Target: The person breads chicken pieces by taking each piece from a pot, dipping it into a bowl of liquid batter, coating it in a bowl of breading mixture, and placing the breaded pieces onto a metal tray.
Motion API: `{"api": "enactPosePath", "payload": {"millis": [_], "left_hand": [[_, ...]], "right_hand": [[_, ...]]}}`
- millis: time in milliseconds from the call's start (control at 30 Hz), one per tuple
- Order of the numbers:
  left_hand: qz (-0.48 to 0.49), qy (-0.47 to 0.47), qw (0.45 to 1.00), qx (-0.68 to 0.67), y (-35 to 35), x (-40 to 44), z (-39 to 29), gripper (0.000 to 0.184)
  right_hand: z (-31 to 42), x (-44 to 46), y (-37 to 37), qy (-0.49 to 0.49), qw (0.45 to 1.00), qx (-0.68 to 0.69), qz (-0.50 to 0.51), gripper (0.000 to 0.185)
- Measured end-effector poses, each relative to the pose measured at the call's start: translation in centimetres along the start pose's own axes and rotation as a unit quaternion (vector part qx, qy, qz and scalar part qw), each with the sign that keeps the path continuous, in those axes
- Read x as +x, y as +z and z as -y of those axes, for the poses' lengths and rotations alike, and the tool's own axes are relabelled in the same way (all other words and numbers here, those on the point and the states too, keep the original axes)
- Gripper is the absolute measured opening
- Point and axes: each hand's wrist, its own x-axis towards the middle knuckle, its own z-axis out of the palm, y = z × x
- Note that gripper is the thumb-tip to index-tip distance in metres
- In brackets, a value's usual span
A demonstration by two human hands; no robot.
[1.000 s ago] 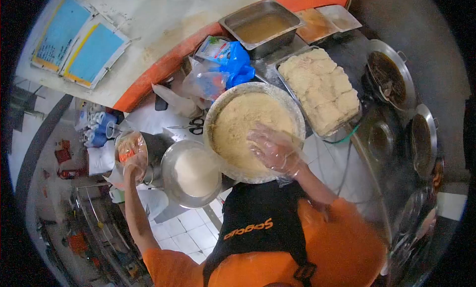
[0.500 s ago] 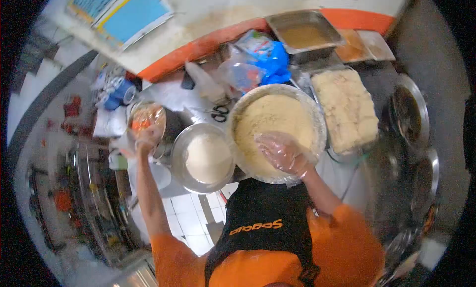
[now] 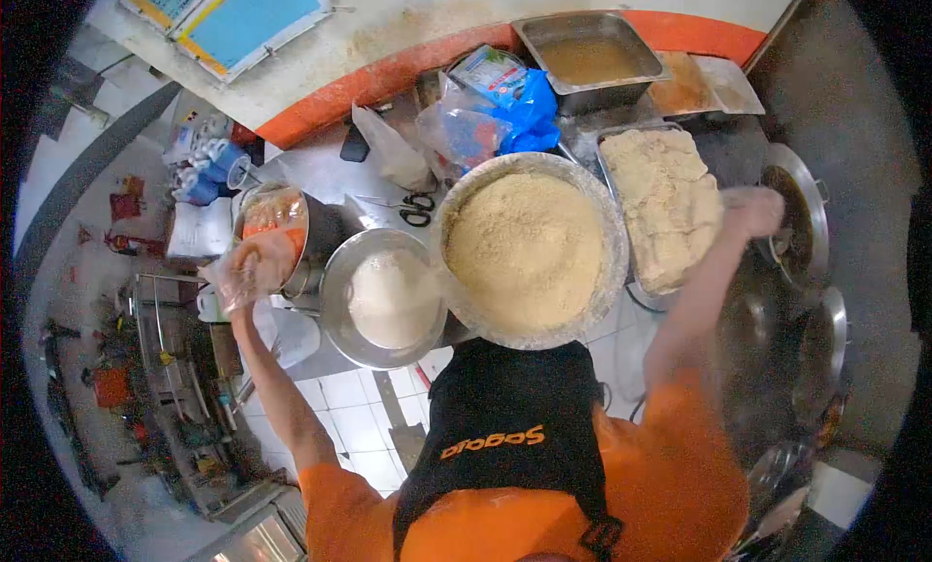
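Observation:
My left hand (image 3: 254, 271), in a loose clear plastic glove, is at the near rim of a pot (image 3: 316, 222) holding orange pieces (image 3: 273, 214) in liquid. The glove obscures its fingers. My right hand (image 3: 755, 213) is smeared by motion, between the tray of pale coated pieces (image 3: 665, 208) and a round pan of dark liquid (image 3: 798, 217). I cannot make out anything in it. Between my arms stand a large bowl of pale yellow crumbly flour (image 3: 529, 247) and a metal bowl of white powder or batter (image 3: 388, 300).
Black-handled scissors (image 3: 417, 209) lie behind the bowls, near a clear plastic bag (image 3: 388, 154) and a blue bag (image 3: 534, 111). A deep metal pan of brownish liquid (image 3: 592, 62) stands at the back. Another round pan (image 3: 820, 353) is at right.
My right hand has left the flour bowl and swung right, past the tray of coated pieces. My left hand has shifted slightly left and nearer to me at the pot.

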Motion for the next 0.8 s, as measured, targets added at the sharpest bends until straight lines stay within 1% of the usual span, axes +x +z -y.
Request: {"api": "enactPosePath", "payload": {"millis": [33,67,100,133,167,200,233,267,300,367,400,433,467,500,533,567,600,667,700,733,767,800], "left_hand": [[-0.048,0.027,0.985,-0.166,-1.8,-0.6,-0.8,0.03],[-0.053,0.019,0.985,-0.164,-4.0,-1.5,-3.7,0.03],[-0.113,-0.023,0.976,-0.182,-6.2,-2.7,-8.3,0.024],[-0.176,-0.069,0.962,-0.196,-7.4,-3.5,-10.3,0.019],[-0.188,-0.076,0.973,-0.113,-7.1,-3.6,-8.5,0.024],[-0.17,-0.034,0.962,-0.212,-6.8,-4.8,-7.9,0.03],[-0.162,-0.095,0.903,-0.385,-6.5,-5.3,-10.7,0.031],[-0.13,-0.118,0.9,-0.399,-6.0,-5.8,-12.2,0.033],[-0.19,-0.086,0.896,-0.392,-4.5,-7.2,-14.3,0.036],[-0.101,-0.179,0.839,-0.504,-2.1,-8.4,-18.9,0.037],[-0.041,-0.072,0.823,-0.562,-0.3,-8.6,-20.1,0.036],[0.021,0.038,0.79,-0.611,1.5,-8.5,-21.6,0.034],[-0.005,-0.081,0.772,-0.63,1.0,-9.5,-26.3,0.031],[-0.011,-0.108,0.753,-0.649,1.5,-10.1,-29.2,0.03],[-0.021,-0.075,0.762,-0.642,2.7,-10.7,-30.6,0.028],[-0.024,-0.097,0.771,-0.628,2.7,-11.2,-32.2,0.027],[-0.029,-0.122,0.779,-0.614,2.4,-11.6,-33.4,0.026],[-0.034,-0.138,0.774,-0.617,2.6,-12.4,-33.7,0.025],[-0.034,-0.15,0.771,-0.618,2.5,-12.8,-33.6,0.025],[-0.042,-0.159,0.77,-0.617,2.3,-13.2,-33.5,0.025],[-0.043,-0.163,0.786,-0.595,1.9,-13.3,-33.5,0.026],[-0.043,-0.168,0.801,-0.573,1.8,-13.3,-33.5,0.026]], "right_hand": [[-2.5,2.4,1.5,-0.007,0.997,0.064,-0.04,0.017],[-2.4,0.6,-7.9,-0.019,0.999,0.0,0.03,0.025],[-3.2,-1.1,-9.8,-0.083,0.995,0.009,-0.052,0.038],[-4.2,2.7,-0.6,-0.211,0.932,0.207,-0.207,0.04],[-2.4,0.4,-4.0,-0.13,0.794,0.585,-0.102,0.032],[-0.6,-3.4,-9.5,-0.023,0.518,0.854,0.041,0.026],[0.8,-6.6,-12.5,-0.033,0.507,0.859,0.063,0.026],[1.6,-9.6,-15.1,-0.099,0.496,0.854,0.123,0.028],[2.2,-12.6,-17.9,-0.163,0.481,0.843,0.178,0.029],[2.4,-18.4,-24.3,-0.298,0.552,0.716,0.307,0.034],[3.9,-20.8,-22.0,-0.355,0.427,0.716,0.423,0.045],[3.6,-24.6,-24.8,-0.389,0.305,0.744,0.449,0.048],[4.5,-28.3,-25.4,-0.136,0.144,0.7,0.686,0.055],[5.1,-30.3,-26.1,-0.296,0.173,0.615,0.71,0.053],[5.5,-32.3,-26.9,-0.393,0.22,0.584,0.675,0.048],[5.8,-33.7,-27.6,-0.487,0.264,0.543,0.632,0.044],[5.7,-34.1,-28.2,-0.49,0.264,0.538,0.633,0.044],[5.5,-34.6,-29.3,-0.445,0.279,0.569,0.633,0.029],[5.2,-34.9,-29.2,-0.452,0.274,0.562,0.636,0.029],[4.7,-35.2,-28.9,-0.432,0.266,0.608,0.611,0.025],[4.4,-35.5,-28.7,-0.411,0.257,0.652,0.583,0.023],[4.3,-35.8,-28.8,-0.416,0.252,0.648,0.587,0.023]]}}
